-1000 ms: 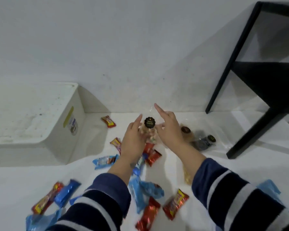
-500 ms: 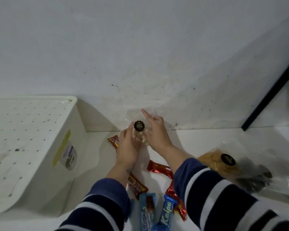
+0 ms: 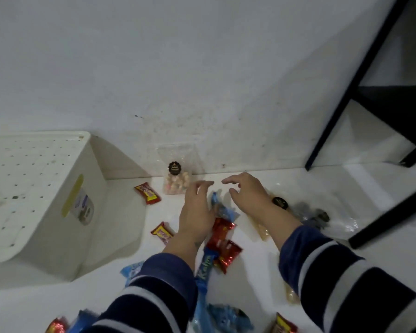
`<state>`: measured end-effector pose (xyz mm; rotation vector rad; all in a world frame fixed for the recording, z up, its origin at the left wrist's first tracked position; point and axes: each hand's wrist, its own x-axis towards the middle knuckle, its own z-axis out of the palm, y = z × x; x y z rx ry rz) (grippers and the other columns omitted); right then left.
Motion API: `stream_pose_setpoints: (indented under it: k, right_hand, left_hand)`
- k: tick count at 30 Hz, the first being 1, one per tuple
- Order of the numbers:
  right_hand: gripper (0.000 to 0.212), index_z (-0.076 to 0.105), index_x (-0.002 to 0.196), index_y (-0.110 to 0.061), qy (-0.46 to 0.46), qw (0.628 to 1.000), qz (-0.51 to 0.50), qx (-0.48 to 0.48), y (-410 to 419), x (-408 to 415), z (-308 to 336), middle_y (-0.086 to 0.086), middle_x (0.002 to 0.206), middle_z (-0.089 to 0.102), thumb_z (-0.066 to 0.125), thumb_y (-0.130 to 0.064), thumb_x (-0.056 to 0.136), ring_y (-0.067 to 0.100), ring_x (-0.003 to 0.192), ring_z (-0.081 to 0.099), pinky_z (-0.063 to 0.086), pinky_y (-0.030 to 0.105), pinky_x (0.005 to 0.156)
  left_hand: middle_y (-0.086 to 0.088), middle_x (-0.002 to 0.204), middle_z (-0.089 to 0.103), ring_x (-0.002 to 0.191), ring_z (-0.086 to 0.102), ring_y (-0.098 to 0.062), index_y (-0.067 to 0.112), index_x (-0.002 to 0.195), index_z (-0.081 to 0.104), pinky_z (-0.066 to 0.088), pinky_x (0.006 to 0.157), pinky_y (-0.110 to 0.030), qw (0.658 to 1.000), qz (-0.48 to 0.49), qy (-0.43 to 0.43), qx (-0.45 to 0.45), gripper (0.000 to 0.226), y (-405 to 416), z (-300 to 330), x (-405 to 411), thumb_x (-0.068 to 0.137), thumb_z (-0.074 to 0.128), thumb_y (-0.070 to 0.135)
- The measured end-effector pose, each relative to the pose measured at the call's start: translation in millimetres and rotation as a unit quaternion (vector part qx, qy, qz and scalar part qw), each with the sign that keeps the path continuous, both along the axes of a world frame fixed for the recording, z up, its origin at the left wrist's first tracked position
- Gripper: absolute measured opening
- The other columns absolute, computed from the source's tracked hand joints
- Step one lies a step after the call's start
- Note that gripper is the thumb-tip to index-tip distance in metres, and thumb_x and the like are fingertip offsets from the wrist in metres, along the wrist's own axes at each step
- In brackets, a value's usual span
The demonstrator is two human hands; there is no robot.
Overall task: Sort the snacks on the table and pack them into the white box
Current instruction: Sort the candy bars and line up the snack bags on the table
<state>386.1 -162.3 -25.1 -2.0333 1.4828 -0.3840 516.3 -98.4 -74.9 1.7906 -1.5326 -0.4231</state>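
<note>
Two hands are now clear of the clear bag [image 3: 177,175], which half a second ago sat pinched between them; it stands propped against the wall at the back of the counter [image 3: 257,265], upright and unsupported. Nearest the camera, blue and red wrappers are cut off by the frame edge and by both striped sleeves, so their count cannot be given. Further in, the left hand [image 3: 196,212] and right hand [image 3: 247,197] hover with fingers loosely curled, each grip released and holding nothing, above a blue wrapper [image 3: 222,209] and red wrappers [image 3: 222,243]. To the right, two more clear bags [image 3: 305,211] are blurred and partly behind the right wrist. The box [image 3: 46,200] stands at left, well apart from the bag; its inside is not visible. Judgement: one bag has been set aside as sorted, and packing has not begun.
</note>
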Motion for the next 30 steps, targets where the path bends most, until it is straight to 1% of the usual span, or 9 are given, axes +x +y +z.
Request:
stream_pose_setpoints:
  k: [3, 5, 9, 13, 17, 20, 24, 26, 30]
  right_hand:
    - [0.029, 0.064, 0.115, -0.031, 0.043, 0.998, -0.045, -0.006, 7.9, -43.5, 7.4, -0.002, 0.129, 0.051, 0.049, -0.017, 0.094, 0.02, 0.116, 0.054, 0.046, 0.035, 0.098]
    - [0.03, 0.063, 0.115, -0.034, 0.088, 0.992, -0.086, -0.012, 9.2, -72.1, 11.5, -0.003, 0.13, 0.05, 0.049, -0.018, 0.094, 0.021, 0.12, 0.05, 0.044, 0.036, 0.1]
    - [0.036, 0.054, 0.129, -0.033, 0.182, 0.971, -0.156, -0.022, 8.3, -119.4, 19.4, 0.002, 0.136, 0.044, 0.047, -0.023, 0.095, 0.024, 0.125, 0.042, 0.038, 0.037, 0.103]
    - [0.042, 0.045, 0.136, -0.02, 0.237, 0.946, -0.22, 0.013, 6.4, -150.0, 17.7, 0.009, 0.139, 0.039, 0.041, -0.034, 0.097, 0.029, 0.126, 0.039, 0.038, 0.042, 0.1]
    - [0.022, 0.062, 0.092, -0.004, 0.106, 0.946, -0.292, 0.091, 2.2, -162.2, 12.0, 0.015, 0.107, 0.063, 0.047, -0.019, 0.093, 0.03, 0.09, 0.058, 0.045, 0.028, 0.074]
    - [0.016, 0.065, 0.094, -0.004, 0.071, 0.943, -0.303, 0.117, 2.4, -164.6, 12.2, 0.013, 0.098, 0.066, 0.05, -0.01, 0.09, 0.029, 0.085, 0.059, 0.041, 0.025, 0.067]
    - [0.025, 0.068, 0.106, -0.005, 0.006, 0.96, -0.257, 0.111, 13.8, -160.2, 20.7, 0.015, 0.111, 0.067, 0.053, -0.019, 0.091, 0.032, 0.109, 0.061, 0.047, 0.032, 0.08]
    - [0.027, 0.069, 0.11, -0.006, 0.004, 0.966, -0.234, 0.106, 25.4, -158.4, 26.7, 0.015, 0.115, 0.067, 0.056, -0.022, 0.091, 0.031, 0.11, 0.061, 0.048, 0.033, 0.087]
    - [0.024, 0.07, 0.107, -0.008, -0.013, 0.968, -0.223, 0.115, 49.3, -159.5, 29.8, 0.014, 0.115, 0.068, 0.06, -0.019, 0.088, 0.03, 0.11, 0.062, 0.049, 0.032, 0.087]
  left_hand:
    - [0.0, 0.143, 0.036, 0.13, 0.038, -0.017, 0.025, 0.137, 0.043, 0.034, 0.096, -0.021, 0.995, -0.095, -0.013, 0.035, 0.056, -3.6, 3.8, -33.9, 0.087, 0.064, 0.037]
    - [0.0, 0.148, 0.032, 0.134, 0.035, -0.018, 0.027, 0.14, 0.04, 0.032, 0.102, -0.024, 0.987, -0.138, -0.023, 0.073, 0.064, -7.5, 6.2, -52.6, 0.084, 0.064, 0.046]
    - [-0.003, 0.156, 0.021, 0.14, 0.029, -0.022, 0.033, 0.145, 0.031, 0.029, 0.111, -0.034, 0.972, -0.176, -0.045, 0.148, 0.082, -15.7, 7.2, -80.7, 0.075, 0.07, 0.054]
    - [-0.005, 0.159, 0.013, 0.144, 0.022, -0.023, 0.037, 0.15, 0.017, 0.027, 0.114, -0.035, 0.964, -0.184, -0.047, 0.187, 0.094, -25.5, 1.7, -96.0, 0.074, 0.07, 0.056]
    - [-0.004, 0.148, 0.033, 0.132, 0.04, -0.022, 0.033, 0.15, 0.019, 0.038, 0.106, -0.03, 0.968, -0.168, -0.065, 0.172, 0.087, -27.8, -6.1, -99.1, 0.08, 0.069, 0.044]
    - [0.0, 0.141, 0.035, 0.126, 0.045, -0.021, 0.033, 0.149, 0.025, 0.04, 0.105, -0.033, 0.978, -0.13, -0.016, 0.161, 0.083, -13.1, -10.0, -100.7, 0.08, 0.072, 0.034]
    - [-0.003, 0.139, 0.038, 0.123, 0.046, -0.024, 0.032, 0.147, 0.028, 0.044, 0.1, -0.036, 0.989, -0.073, -0.003, 0.127, 0.078, 21.8, -14.3, -102.9, 0.082, 0.071, 0.028]
    - [-0.002, 0.138, 0.038, 0.122, 0.045, -0.023, 0.032, 0.147, 0.027, 0.042, 0.1, -0.034, 0.994, -0.044, -0.001, 0.105, 0.078, 42.6, -14.3, -106.1, 0.083, 0.071, 0.025]
    - [-0.001, 0.137, 0.037, 0.122, 0.043, -0.02, 0.031, 0.147, 0.028, 0.042, 0.099, -0.033, 0.995, -0.016, 0.014, 0.101, 0.078, 78.1, -11.9, -111.9, 0.083, 0.07, 0.023]
